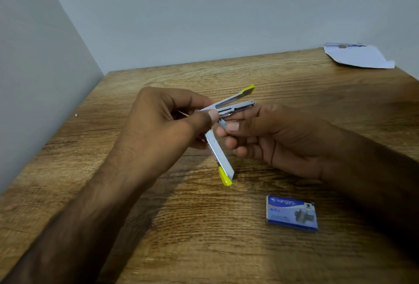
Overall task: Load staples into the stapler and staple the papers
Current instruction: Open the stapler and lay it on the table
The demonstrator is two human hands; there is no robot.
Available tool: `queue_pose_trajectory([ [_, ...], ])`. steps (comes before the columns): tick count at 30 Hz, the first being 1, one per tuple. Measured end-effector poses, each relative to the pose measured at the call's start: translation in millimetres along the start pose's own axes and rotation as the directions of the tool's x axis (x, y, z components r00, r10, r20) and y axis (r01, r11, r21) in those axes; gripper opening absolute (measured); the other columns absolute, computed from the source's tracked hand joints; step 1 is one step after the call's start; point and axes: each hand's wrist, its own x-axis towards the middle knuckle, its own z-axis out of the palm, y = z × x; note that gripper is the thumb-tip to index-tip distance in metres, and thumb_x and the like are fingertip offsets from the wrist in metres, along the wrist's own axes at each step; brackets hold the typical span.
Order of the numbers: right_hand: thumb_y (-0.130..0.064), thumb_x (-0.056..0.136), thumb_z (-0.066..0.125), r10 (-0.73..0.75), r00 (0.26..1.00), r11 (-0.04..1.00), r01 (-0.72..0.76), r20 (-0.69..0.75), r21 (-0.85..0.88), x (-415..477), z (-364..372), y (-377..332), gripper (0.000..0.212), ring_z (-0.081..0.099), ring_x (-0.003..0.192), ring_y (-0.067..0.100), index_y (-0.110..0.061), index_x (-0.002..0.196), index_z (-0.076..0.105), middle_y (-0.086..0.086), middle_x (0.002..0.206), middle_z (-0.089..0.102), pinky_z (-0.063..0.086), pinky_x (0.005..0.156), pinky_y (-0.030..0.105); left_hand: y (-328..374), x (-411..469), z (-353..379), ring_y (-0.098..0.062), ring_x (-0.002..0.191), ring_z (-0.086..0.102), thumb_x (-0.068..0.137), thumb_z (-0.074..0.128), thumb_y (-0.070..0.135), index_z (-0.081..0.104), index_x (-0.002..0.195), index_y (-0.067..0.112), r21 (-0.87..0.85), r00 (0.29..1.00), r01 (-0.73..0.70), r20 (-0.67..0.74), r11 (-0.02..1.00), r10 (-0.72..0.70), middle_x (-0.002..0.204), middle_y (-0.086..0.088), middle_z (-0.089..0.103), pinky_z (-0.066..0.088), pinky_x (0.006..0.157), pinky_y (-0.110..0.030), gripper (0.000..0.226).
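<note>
A small metal stapler (221,154) with yellow tips is held above the wooden table (158,227), swung wide open. My left hand (163,120) grips it at the hinge, one arm pointing down toward me and the magazine pointing up and right. My right hand (267,134) pinches a short strip of staples (223,123) between thumb and forefinger, right beside the magazine. A blue Kangaro staple box (291,213) lies flat on the table in front of my right forearm. White papers (356,56) lie at the far right corner.
Grey walls close off the table at the left and back. A tiny pale speck (76,115) lies near the left edge. Bare wood surrounds the box.
</note>
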Motion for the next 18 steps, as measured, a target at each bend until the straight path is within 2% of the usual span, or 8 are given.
queue_pose_trajectory([
  [2, 0.001, 0.091, 0.063, 0.036, 0.999, 0.998, -0.037, -0.021, -0.052, -1, -2, -1, 0.030, 0.067, 0.067, 0.013, 0.003, 0.121, 0.064, 0.011, 0.092, 0.072, 0.056, 0.052, 0.021, -2, 2, -3, -0.013, 0.055, 0.070, 0.087, 0.073, 0.002, 0.083, 0.087, 0.009, -0.108, 0.997, 0.070, 0.023, 0.992, -0.068, 0.068, -0.009, 0.077, 0.057, 0.052, -0.023, 0.012],
  [4, 0.002, 0.090, 0.063, 0.067, 0.997, 0.993, -0.070, -0.042, -0.093, -3, -4, -4, 0.029, 0.067, 0.064, 0.015, -0.001, 0.119, 0.065, 0.013, 0.088, 0.073, 0.055, 0.050, 0.023, -4, 5, -6, -0.013, 0.054, 0.065, 0.080, 0.076, 0.006, 0.083, 0.083, 0.007, -0.254, 0.979, 0.202, 0.081, 0.946, -0.187, 0.072, -0.013, 0.072, 0.055, 0.049, -0.021, 0.008],
  [7, 0.002, 0.090, 0.063, 0.086, 0.996, 0.988, -0.087, -0.017, -0.130, -6, -8, -12, 0.026, 0.069, 0.064, 0.016, -0.004, 0.114, 0.070, 0.013, 0.088, 0.074, 0.056, 0.051, 0.024, -9, 5, -9, -0.013, 0.053, 0.062, 0.067, 0.075, 0.015, 0.082, 0.088, 0.004, -0.384, 0.913, 0.405, 0.215, 0.829, -0.347, 0.078, -0.016, 0.070, 0.056, 0.045, -0.022, 0.025],
  [9, 0.003, 0.089, 0.063, 0.076, 0.997, 0.989, -0.075, 0.000, -0.131, -8, -12, -16, 0.025, 0.070, 0.064, 0.016, -0.004, 0.110, 0.072, 0.013, 0.088, 0.073, 0.056, 0.052, 0.024, -10, 4, -7, -0.013, 0.049, 0.063, 0.065, 0.073, 0.015, 0.082, 0.085, 0.005, -0.402, 0.853, 0.519, 0.309, 0.754, -0.422, 0.074, -0.011, 0.073, 0.059, 0.046, -0.025, 0.024],
  [11, 0.001, 0.086, 0.063, 0.080, 0.997, 0.988, -0.078, 0.008, -0.130, -7, -13, -15, 0.024, 0.070, 0.064, 0.016, -0.006, 0.106, 0.074, 0.012, 0.087, 0.073, 0.056, 0.052, 0.024, -13, 2, -6, -0.013, 0.046, 0.064, 0.069, 0.070, 0.011, 0.080, 0.085, 0.004, -0.451, 0.801, 0.597, 0.381, 0.664, -0.461, 0.071, -0.011, 0.073, 0.061, 0.047, -0.026, 0.021],
  [13, 0.001, 0.085, 0.061, 0.095, 0.995, 0.989, -0.092, 0.019, -0.114, -6, -12, -14, 0.024, 0.071, 0.065, 0.017, -0.007, 0.104, 0.074, 0.011, 0.086, 0.072, 0.057, 0.053, 0.024, -16, 2, -7, -0.014, 0.045, 0.066, 0.075, 0.066, 0.007, 0.074, 0.097, -0.001, -0.496, 0.769, 0.638, 0.431, 0.589, -0.471, 0.071, -0.014, 0.072, 0.060, 0.045, -0.027, 0.025],
  [16, 0.005, 0.087, 0.054, 0.111, 0.993, 0.993, -0.109, 0.034, -0.051, -5, -12, -11, 0.024, 0.074, 0.068, 0.020, -0.006, 0.097, 0.073, 0.012, 0.083, 0.072, 0.058, 0.052, 0.023, -20, 2, -7, -0.016, 0.045, 0.067, 0.073, 0.067, 0.008, 0.071, 0.098, -0.002, -0.500, 0.739, 0.673, 0.476, 0.545, -0.476, 0.071, -0.015, 0.073, 0.061, 0.045, -0.027, 0.028],
  [18, 0.010, 0.085, 0.046, 0.113, 0.993, 0.993, -0.112, 0.023, -0.021, -5, -13, -11, 0.033, 0.074, 0.068, 0.020, -0.007, 0.085, 0.075, 0.012, 0.081, 0.071, 0.058, 0.050, 0.022, -24, 2, -8, -0.015, 0.045, 0.066, 0.076, 0.067, 0.010, 0.071, 0.098, 0.000, -0.484, 0.716, 0.698, 0.495, 0.528, -0.493, 0.072, -0.015, 0.073, 0.061, 0.046, -0.026, 0.025],
])
